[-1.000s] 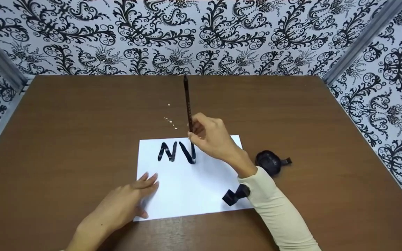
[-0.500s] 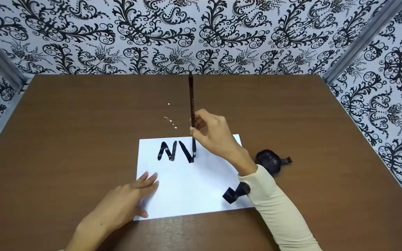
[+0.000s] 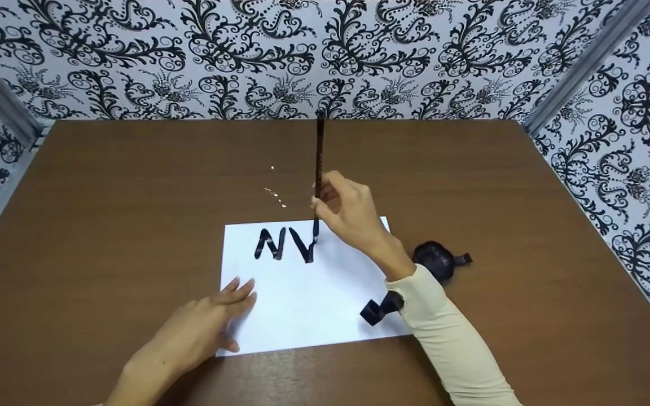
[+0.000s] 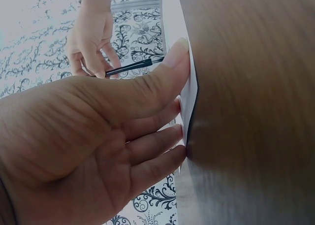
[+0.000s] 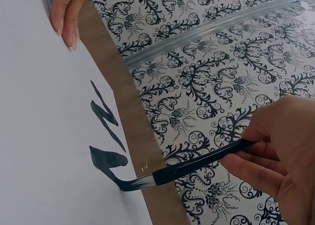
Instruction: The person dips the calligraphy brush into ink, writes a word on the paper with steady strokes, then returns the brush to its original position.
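Note:
A dark paintbrush stands nearly upright in my right hand, pinched between thumb and fingers. Its black-wet bristles touch a sheet of white paper. Bold black strokes run along the paper's top: a zigzag like an N, then a V-like mark whose right arm ends at the bristles. My left hand rests on the sheet's lower left edge, fingers extended. In the left wrist view its thumb lies along the paper's edge.
Right of the paper, partly beside the sleeve, sits a small round black dish with a stubby handle. A black strap-like piece shows at the right wrist. Pale flecks dot the brown table. Patterned walls enclose it.
My right hand has moved slightly up and to the right with the paintbrush, and the bristles have travelled upward along the second mark's right side. My left hand has stayed in place.

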Tool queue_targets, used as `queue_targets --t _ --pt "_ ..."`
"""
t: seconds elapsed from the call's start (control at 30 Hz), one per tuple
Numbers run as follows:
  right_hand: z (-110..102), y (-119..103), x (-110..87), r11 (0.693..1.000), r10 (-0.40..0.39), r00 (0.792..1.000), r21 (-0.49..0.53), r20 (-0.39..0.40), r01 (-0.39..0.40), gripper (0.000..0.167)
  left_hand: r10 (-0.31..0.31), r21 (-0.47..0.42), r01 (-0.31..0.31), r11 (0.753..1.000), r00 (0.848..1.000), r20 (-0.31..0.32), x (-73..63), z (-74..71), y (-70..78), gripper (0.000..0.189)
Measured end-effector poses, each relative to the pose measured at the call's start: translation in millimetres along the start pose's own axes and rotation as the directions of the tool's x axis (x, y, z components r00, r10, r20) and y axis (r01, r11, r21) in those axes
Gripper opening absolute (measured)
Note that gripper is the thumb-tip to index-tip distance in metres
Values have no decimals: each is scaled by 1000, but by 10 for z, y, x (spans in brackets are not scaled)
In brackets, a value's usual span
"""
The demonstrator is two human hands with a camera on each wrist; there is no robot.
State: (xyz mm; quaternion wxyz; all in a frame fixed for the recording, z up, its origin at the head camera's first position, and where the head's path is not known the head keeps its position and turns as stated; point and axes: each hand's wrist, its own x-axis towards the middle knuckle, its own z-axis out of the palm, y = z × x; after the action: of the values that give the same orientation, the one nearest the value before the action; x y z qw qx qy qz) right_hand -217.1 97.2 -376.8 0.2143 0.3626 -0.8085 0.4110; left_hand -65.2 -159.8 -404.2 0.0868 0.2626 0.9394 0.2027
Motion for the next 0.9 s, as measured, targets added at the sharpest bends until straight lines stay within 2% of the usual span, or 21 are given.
queue_targets --t 0.23,0.5,0.9 --pt "13 40 -6 1000 3 999 -8 -43 -3 14 9 8 -9 1000 1000 -9 2 5 0 71" --pt "37 92 -11 1000 -18 995 -11 -99 17 14 -9 -21 9 1000 1000 2 6 -3 9 72" --pt "50 122 -12 1000 -9 992 -21 -126 7 13 -7 -3 7 1000 1000 -3 5 5 -6 72"
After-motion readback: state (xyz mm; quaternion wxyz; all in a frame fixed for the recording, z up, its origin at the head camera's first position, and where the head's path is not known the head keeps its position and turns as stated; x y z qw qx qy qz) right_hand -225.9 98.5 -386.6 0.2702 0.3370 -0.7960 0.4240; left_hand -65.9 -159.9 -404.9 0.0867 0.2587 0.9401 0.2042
